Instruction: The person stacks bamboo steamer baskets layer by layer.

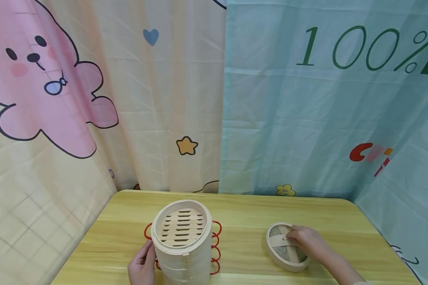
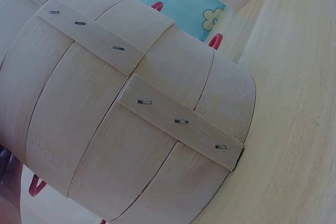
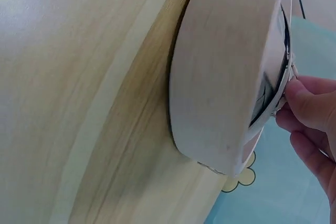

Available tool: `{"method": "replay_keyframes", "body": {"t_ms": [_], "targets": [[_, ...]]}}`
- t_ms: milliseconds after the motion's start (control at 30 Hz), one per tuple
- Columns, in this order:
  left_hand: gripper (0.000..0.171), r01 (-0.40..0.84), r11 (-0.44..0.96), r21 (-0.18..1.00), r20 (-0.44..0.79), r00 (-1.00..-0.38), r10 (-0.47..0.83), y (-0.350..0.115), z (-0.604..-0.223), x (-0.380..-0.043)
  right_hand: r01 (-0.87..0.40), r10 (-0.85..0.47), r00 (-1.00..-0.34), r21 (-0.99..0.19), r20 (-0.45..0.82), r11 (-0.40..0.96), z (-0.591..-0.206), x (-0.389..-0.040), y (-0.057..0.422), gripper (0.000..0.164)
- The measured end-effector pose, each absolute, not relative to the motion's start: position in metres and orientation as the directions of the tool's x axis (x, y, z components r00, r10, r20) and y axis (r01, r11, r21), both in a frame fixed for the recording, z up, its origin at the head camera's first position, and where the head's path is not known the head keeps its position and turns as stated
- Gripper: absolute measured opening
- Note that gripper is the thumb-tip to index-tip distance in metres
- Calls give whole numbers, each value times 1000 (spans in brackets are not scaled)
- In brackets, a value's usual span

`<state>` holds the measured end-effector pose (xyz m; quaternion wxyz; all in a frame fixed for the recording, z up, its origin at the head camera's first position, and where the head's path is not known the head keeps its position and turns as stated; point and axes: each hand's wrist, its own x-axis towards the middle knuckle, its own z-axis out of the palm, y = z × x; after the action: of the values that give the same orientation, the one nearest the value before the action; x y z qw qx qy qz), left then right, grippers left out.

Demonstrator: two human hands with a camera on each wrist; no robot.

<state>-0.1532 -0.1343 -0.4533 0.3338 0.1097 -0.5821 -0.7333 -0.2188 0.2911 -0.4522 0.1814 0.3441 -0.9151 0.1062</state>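
Observation:
A tall stack of bamboo steamer baskets stands upright on the table at the centre, with its slatted top tier uncovered. Red loop handles stick out from its sides. My left hand grips the stack's left side just under the upper red loop, thumb toward me; part of its fingers is hidden. In the left wrist view the stapled steamer wall fills most of the picture. To the right, my right hand pinches the strap on top of the round bamboo steamer lid, which is low over the table.
The light wood table has rounded far corners. Behind it hang printed curtains, a cream one on the left and a light blue one on the right. A stretch of tabletop separates the stack from the lid.

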Motion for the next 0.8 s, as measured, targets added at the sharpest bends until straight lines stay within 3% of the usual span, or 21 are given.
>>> {"method": "replay_keyframes", "body": {"t_ms": [167, 367, 567, 800], "targets": [[33, 361, -90, 928, 233, -752, -616, -136, -458, -155, -626, -534, -698, -44, 477, 779, -443, -220, 283, 14], [38, 366, -93, 926, 235, -750, -618, -135, -451, -152, -561, -447, -724, -71, 526, 825, -401, -219, 254, 7], [39, 369, -103, 924, 234, -755, -613, -133, -449, -151, -612, -446, -649, -74, 616, 787, -347, -210, 219, 11], [25, 396, -77, 915, 274, -751, -600, -138, -463, -157, -640, -476, -611, -40, 633, 767, -302, -200, 181, 8]]}}
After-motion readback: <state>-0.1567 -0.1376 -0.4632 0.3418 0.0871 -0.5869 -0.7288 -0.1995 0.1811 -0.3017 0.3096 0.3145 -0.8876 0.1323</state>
